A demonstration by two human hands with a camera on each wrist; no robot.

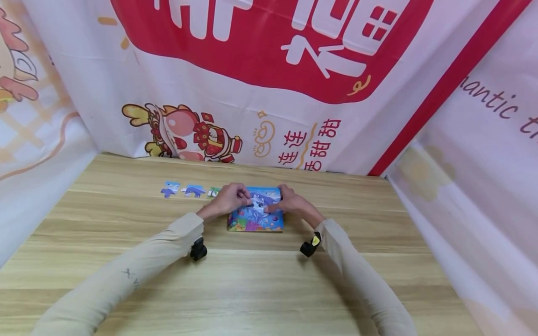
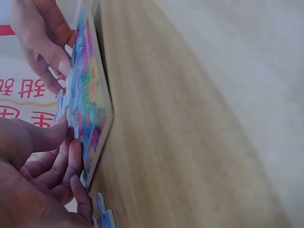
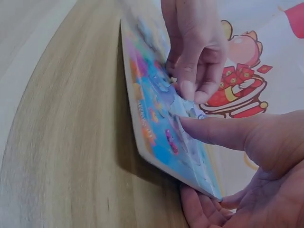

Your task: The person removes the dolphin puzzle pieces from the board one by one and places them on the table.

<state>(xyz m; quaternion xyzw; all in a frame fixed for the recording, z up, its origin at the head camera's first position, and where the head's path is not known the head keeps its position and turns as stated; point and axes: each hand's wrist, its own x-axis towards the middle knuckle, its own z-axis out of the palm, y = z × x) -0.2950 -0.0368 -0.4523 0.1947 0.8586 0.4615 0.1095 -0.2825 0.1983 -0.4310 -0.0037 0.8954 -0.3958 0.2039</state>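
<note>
A jigsaw puzzle board (image 1: 255, 227) with a bright undersea picture lies on the wooden table, its near edge facing me. Over its upper left part, my left hand (image 1: 229, 199) pinches a pale blue puzzle piece (image 1: 258, 204) between thumb and fingertips, against the board's surface. From the right side, my right hand (image 1: 293, 201) grips the board's edge, thumb on top and fingers at the side and underneath, as the right wrist view shows. The right thumb (image 3: 213, 130) reaches in close to the piece. Part of the picture is hidden by both hands.
Left of the board, a row of loose puzzle pieces lies on the table (image 1: 260, 284): one blue and purple piece (image 1: 170, 188), a dolphin piece (image 1: 193, 190) and a green one (image 1: 213, 192) partly behind the left hand. Printed cloth (image 1: 235, 88) hangs behind the table.
</note>
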